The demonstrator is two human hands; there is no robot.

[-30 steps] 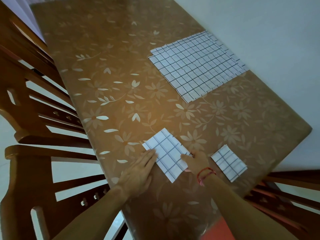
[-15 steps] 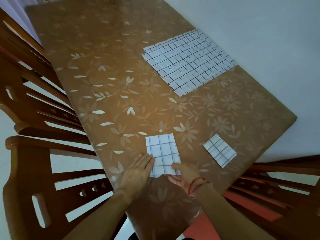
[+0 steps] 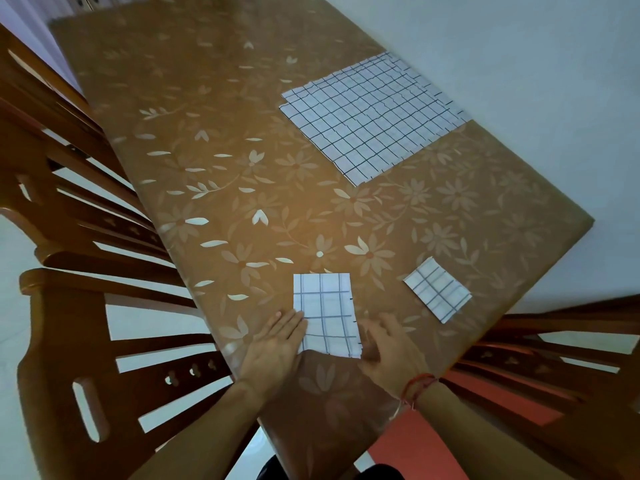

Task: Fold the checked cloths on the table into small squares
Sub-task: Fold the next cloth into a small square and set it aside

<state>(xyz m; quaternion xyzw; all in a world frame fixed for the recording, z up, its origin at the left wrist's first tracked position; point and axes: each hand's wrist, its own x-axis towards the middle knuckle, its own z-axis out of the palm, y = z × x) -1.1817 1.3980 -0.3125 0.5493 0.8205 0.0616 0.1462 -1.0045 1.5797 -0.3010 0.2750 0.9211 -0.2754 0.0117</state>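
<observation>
A half-folded white checked cloth (image 3: 325, 311) lies as a tall rectangle near the table's front edge. My left hand (image 3: 277, 344) lies flat with straight fingers on its lower left corner. My right hand (image 3: 389, 348) rests at the cloth's lower right edge, fingers touching it; whether they pinch it is unclear. A small folded checked square (image 3: 437, 289) lies to the right. A stack of unfolded checked cloths (image 3: 372, 114) lies far back near the wall.
The table (image 3: 242, 150) has a brown flowered cover. Wooden chairs (image 3: 86, 306) stand along its left side, and another chair (image 3: 554, 358) at the lower right. A pale wall (image 3: 519, 64) runs along the table's right edge.
The half-folded cloth has been turned from a slanted lie to square with me. My right hand went from its lower edge to its right side. My left hand stayed on its left corner.
</observation>
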